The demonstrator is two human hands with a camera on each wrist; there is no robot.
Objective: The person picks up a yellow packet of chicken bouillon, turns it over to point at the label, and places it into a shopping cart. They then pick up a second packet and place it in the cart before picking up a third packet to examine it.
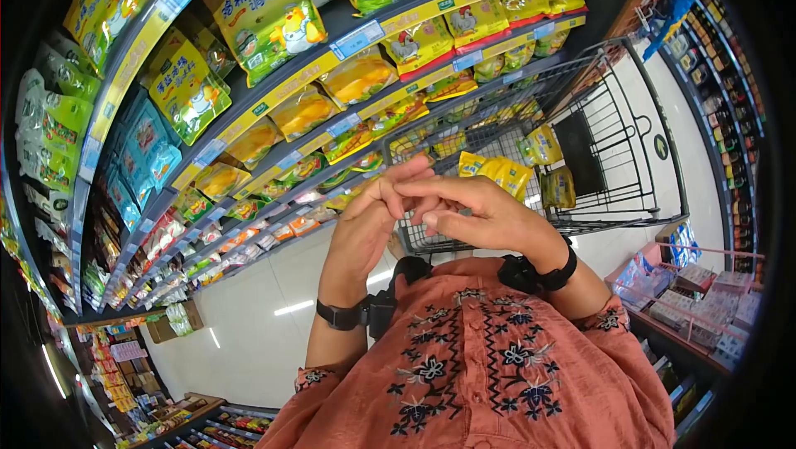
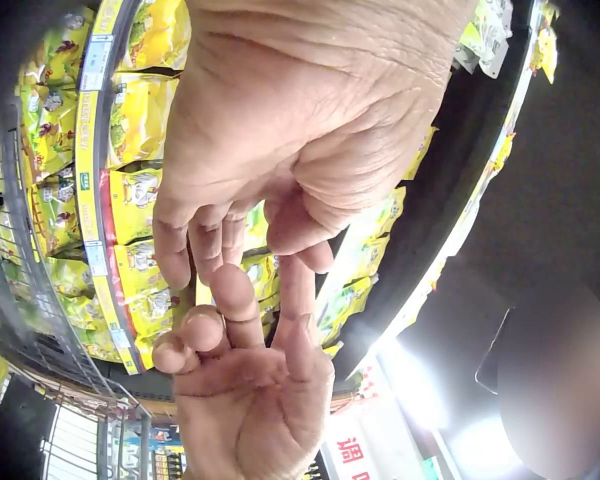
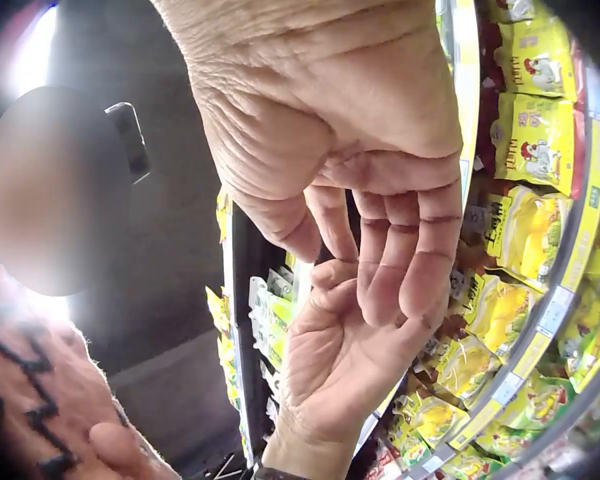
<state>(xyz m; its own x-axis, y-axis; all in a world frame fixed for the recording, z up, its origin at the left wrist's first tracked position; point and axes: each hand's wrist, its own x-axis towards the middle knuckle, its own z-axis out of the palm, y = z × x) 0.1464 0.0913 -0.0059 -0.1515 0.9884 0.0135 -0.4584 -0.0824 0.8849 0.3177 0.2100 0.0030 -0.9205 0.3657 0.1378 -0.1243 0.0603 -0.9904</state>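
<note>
In front of the chest, my left hand [image 1: 358,225] and right hand [image 1: 479,213] meet at the fingertips, with no object held. Fingers of both bend loosely, and those of the right overlap the left's in the head view. Seen from the left wrist, the left hand [image 2: 300,120] hangs above the right hand [image 2: 252,400], palms facing the camera. The right wrist view has the right hand [image 3: 350,150] on top and the left hand [image 3: 345,350] beneath it. Beyond the hands, a shopping cart [image 1: 634,117] contains several yellow bags [image 1: 497,174].
Shelves [image 1: 365,30] of bagged seasoning curve across the left and front. A large yellow-green seasoning bag [image 1: 269,18] stands on an upper shelf. At the right are a pink wire rack [image 1: 692,296] of small boxes and a shelf of jars [image 1: 721,92]. Pale tiled floor [image 1: 224,358] shows at the lower left.
</note>
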